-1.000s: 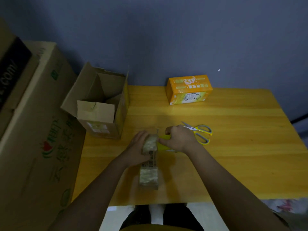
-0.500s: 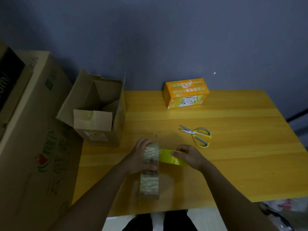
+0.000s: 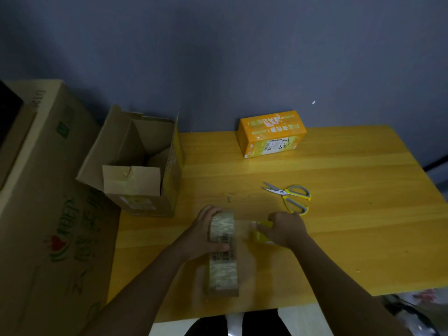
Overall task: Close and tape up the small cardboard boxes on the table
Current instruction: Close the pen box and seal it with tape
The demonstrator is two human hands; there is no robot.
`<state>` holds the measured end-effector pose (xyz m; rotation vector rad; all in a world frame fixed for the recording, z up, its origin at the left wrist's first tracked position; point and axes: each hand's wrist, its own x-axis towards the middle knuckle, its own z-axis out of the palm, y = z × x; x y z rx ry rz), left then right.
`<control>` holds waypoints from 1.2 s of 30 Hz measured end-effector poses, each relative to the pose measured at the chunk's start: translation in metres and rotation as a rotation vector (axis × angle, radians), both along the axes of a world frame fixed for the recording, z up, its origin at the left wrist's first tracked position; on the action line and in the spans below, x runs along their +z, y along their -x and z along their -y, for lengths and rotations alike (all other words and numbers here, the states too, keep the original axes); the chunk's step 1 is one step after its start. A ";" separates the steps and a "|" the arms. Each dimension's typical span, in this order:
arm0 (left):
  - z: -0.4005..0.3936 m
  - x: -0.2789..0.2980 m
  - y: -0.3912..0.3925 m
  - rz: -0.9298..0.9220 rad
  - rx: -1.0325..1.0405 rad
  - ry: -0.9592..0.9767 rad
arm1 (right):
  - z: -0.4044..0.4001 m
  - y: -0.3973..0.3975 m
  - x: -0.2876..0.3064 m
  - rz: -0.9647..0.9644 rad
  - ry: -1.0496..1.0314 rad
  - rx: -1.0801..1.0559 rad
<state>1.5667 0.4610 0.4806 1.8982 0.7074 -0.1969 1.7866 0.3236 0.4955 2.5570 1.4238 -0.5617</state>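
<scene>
A small, narrow cardboard box (image 3: 223, 270) wrapped in clear tape lies near the table's front edge. My left hand (image 3: 204, 232) grips its far end, fingers over the top. My right hand (image 3: 284, 229) is to the right of the box and holds a yellow tape roll (image 3: 260, 232). A clear strip of tape stretches from the roll to the box's far end. An orange printed box (image 3: 270, 133) stands shut at the back of the table.
An open brown carton (image 3: 135, 166) with raised flaps sits at the table's back left corner. Yellow-handled scissors (image 3: 289, 196) lie just beyond my right hand. Large cardboard cartons (image 3: 46, 202) stand stacked left of the wooden table (image 3: 351, 238).
My right hand has pulled the tape roll away from the box to the right, drawing out a strip of tape. My left hand has stayed on the box.
</scene>
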 end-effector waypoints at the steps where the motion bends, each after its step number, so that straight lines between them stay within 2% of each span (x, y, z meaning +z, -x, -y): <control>1: 0.000 0.001 0.000 -0.009 -0.007 -0.013 | 0.000 0.004 -0.004 0.017 -0.004 0.000; 4: -0.002 0.008 -0.001 -0.060 -0.018 -0.054 | -0.008 0.015 -0.010 0.090 -0.013 0.037; 6: 0.003 0.016 -0.010 -0.144 0.071 -0.095 | -0.012 0.018 -0.013 0.106 -0.012 0.029; 9: 0.016 0.026 -0.043 -0.342 0.240 -0.197 | -0.013 0.020 -0.016 0.126 -0.026 -0.001; 12: 0.027 0.034 -0.073 -0.582 0.312 -0.255 | -0.013 0.025 -0.018 0.153 -0.046 -0.014; 15: 0.027 0.038 -0.084 -0.638 0.310 -0.272 | -0.012 0.024 -0.015 0.136 -0.059 -0.029; 17: 0.024 0.039 -0.083 -0.629 0.352 -0.155 | -0.006 0.016 -0.011 -0.011 -0.156 -0.041; 20: 0.018 0.032 -0.075 -0.559 0.457 0.043 | 0.019 -0.009 -0.004 -0.416 -0.376 -0.182; 21: 0.016 0.030 -0.072 -0.535 0.463 0.064 | 0.029 -0.018 -0.003 -0.492 -0.377 -0.247; 25: 0.013 0.018 -0.055 -0.336 0.414 0.066 | 0.050 -0.024 -0.004 -0.661 -0.240 -0.354; 28: 0.011 0.010 -0.039 -0.186 0.407 0.238 | 0.047 -0.012 0.004 -0.743 -0.359 -0.373; 30: 0.011 0.003 -0.030 -0.126 0.439 0.323 | 0.041 -0.007 0.012 -0.736 -0.424 -0.369; 32: 0.013 -0.003 -0.025 -0.084 0.460 0.334 | 0.035 0.001 0.022 -0.616 -0.391 -0.313; 34: 0.012 -0.008 -0.022 -0.017 0.439 0.173 | 0.023 0.010 0.029 -0.479 -0.370 -0.248; 36: 0.011 -0.012 -0.015 -0.005 0.349 -0.132 | 0.010 0.022 0.038 -0.383 -0.333 -0.184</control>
